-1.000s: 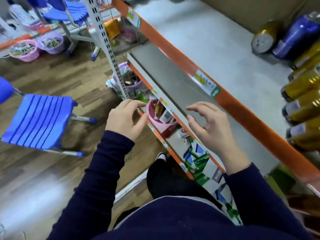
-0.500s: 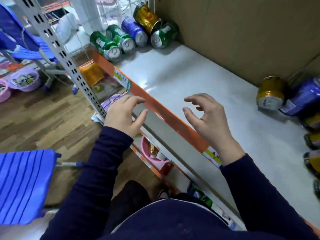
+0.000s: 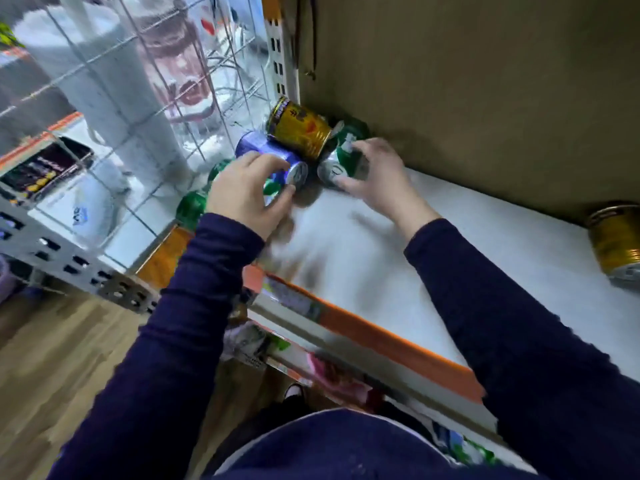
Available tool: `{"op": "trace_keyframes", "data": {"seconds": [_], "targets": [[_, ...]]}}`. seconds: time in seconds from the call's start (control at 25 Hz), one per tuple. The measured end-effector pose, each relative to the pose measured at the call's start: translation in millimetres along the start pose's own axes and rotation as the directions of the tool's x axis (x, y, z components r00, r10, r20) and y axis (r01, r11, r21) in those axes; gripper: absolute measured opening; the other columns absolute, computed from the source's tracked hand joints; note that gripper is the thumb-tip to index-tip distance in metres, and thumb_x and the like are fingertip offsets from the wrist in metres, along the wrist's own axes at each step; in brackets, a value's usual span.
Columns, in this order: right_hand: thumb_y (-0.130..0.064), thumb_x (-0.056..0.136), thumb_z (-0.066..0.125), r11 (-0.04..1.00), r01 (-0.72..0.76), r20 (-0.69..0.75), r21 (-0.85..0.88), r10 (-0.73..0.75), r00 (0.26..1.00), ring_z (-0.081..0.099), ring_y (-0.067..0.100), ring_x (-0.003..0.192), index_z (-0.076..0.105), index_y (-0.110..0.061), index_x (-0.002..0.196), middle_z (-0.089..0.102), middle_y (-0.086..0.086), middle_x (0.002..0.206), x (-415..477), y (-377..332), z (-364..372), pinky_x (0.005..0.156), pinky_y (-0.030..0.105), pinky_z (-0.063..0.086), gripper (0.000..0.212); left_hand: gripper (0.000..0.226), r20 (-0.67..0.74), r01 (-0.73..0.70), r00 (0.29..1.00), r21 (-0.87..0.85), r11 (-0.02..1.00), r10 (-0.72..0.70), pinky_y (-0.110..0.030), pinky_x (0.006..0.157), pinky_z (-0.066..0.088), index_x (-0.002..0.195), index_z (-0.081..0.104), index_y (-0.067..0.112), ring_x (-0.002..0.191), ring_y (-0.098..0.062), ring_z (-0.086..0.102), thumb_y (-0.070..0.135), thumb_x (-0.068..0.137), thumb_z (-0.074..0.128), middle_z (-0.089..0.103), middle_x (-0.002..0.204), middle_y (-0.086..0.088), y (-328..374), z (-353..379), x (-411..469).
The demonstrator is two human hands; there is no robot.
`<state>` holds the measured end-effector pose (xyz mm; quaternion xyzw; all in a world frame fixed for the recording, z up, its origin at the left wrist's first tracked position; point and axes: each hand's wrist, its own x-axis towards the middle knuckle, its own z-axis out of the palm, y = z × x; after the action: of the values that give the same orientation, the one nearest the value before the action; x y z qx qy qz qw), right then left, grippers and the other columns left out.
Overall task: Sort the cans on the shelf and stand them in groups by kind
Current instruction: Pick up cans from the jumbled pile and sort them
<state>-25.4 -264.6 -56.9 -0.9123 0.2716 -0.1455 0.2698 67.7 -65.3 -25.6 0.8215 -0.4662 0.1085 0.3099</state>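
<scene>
Both our hands have left the near edge of the shelf point(image 3: 381, 258) for the toppled cans point(image 3: 299, 128) far left. The right hand point(image 3: 375, 176) grasps the green can point(image 3: 341, 166) in curled fingers; the left hand point(image 3: 242, 194) covers the purple can point(image 3: 265, 147), grasp indeterminate. We judge uprighting can begin.

Sleeves: long dark navy fabric left sleeve point(image 3: 180, 323) and matching right sleeve point(image 3: 519, 323), close-fitting and softly creased along the forearms.
Cuffs: plain, the same navy, ending right at the wrists.
Hands: left hand point(image 3: 247, 194) and right hand point(image 3: 377, 178), bare from the cuffs on.
Top: dark navy fabric top point(image 3: 346, 452), the same shade as the sleeves, edged by a thin pale grey band point(image 3: 266, 435).
Legs: black fabric trousers point(image 3: 263, 422) just past that edge.
Foot: white-toed shoe point(image 3: 294, 389), too blurred for detail.
</scene>
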Motion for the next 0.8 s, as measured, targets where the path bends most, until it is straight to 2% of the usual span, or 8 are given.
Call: {"op": "trace_keyframes", "data": {"seconds": [0.12,0.2,0.24,0.36,0.44,0.56,0.68,0.8], "targets": [[-0.032,0.077,0.078,0.999,-0.032,-0.088,0.032,0.035,0.996,0.045,0.026,0.122,0.048,-0.002,0.134,0.047,0.017,0.132,20,-10,12,0.1,0.021,0.03,0.071,0.038,0.159,-0.161,0.977,0.113,0.98,0.142,-0.039,0.091,0.039,0.114,0.06,0.005,0.107,-0.038,0.053,0.016,0.078,0.067,0.059,0.114,-0.019,-28,11,66],[-0.027,0.074,0.08,0.997,-0.051,-0.137,0.065,0.059,0.989,0.046,0.028,0.12,0.05,-0.001,0.131,0.049,0.018,0.128,22,-10,15,0.098,0.022,0.03,0.07,0.059,0.346,-0.297,0.914,0.214,0.931,0.212,-0.041,0.105,0.031,0.13,0.049,0.008,0.126,-0.036,0.039,0.028,0.078,0.069,0.049,0.133,-0.017,-36,23,106],[-0.027,0.073,0.081,0.996,-0.059,-0.136,0.072,0.068,0.988,0.045,0.027,0.12,0.05,-0.002,0.131,0.048,0.018,0.128,23,-10,16,0.097,0.02,0.03,0.071,0.07,0.425,-0.324,0.883,0.245,0.914,0.199,-0.042,0.109,0.027,0.136,0.043,0.011,0.131,-0.034,0.033,0.035,0.076,0.071,0.043,0.139,-0.016,-36,28,122],[-0.03,0.07,0.084,0.99,-0.088,-0.124,0.111,0.102,0.987,0.044,0.023,0.121,0.047,-0.006,0.135,0.045,0.016,0.131,25,-11,18,0.09,0.011,0.026,0.079,0.089,0.528,-0.33,0.836,0.274,0.903,0.146,-0.043,0.104,0.033,0.137,0.042,0.014,0.123,-0.034,0.038,0.052,0.065,0.077,0.046,0.134,-0.015,-40,37,150],[-0.035,0.071,0.083,0.98,-0.121,-0.097,0.156,0.137,0.986,0.042,0.023,0.125,0.046,-0.014,0.139,0.038,0.014,0.139,24,-11,21,0.094,0.011,0.026,0.08,0.088,0.475,-0.291,0.867,0.239,0.926,0.15,-0.041,0.097,0.037,0.132,0.046,0.01,0.113,-0.035,0.044,0.054,0.063,0.077,0.05,0.125,-0.016,-46,36,154],[-0.044,0.073,0.08,0.971,-0.159,-0.08,0.178,0.175,0.981,0.037,0.024,0.133,0.05,-0.028,0.137,0.022,0.012,0.152,21,-14,28,0.104,0.014,0.024,0.072,0.08,0.25,-0.101,0.965,0.088,0.991,0.077,-0.038,0.094,0.037,0.125,0.05,0.005,0.11,-0.034,0.047,0.052,0.066,0.077,0.052,0.119,-0.018,-54,30,148],[-0.043,0.07,0.082,0.962,-0.184,-0.166,0.204,0.219,0.962,0.045,0.02,0.117,0.053,-0.031,0.128,0.022,0.009,0.149,17,-21,35,0.088,-0.002,0.022,0.066,0.074,0.1,0.033,0.995,-0.077,0.996,-0.026,-0.033,0.088,0.038,0.12,0.052,0.005,0.104,-0.03,0.05,0.055,0.07,0.072,0.054,0.113,-0.017,-52,27,141],[-0.035,0.07,0.082,0.953,-0.219,-0.206,0.21,0.262,0.943,0.048,0.022,0.11,0.051,-0.023,0.129,0.029,0.011,0.139,5,-24,37,0.088,0.01,0.031,0.068,0.069,0.074,0.03,0.997,-0.225,0.974,-0.014,-0.025,0.078,0.036,0.117,0.054,0.006,0.092,-0.018,0.048,0.058,0.074,0.068,0.054,0.104,-0.009,-40,30,135]]}}
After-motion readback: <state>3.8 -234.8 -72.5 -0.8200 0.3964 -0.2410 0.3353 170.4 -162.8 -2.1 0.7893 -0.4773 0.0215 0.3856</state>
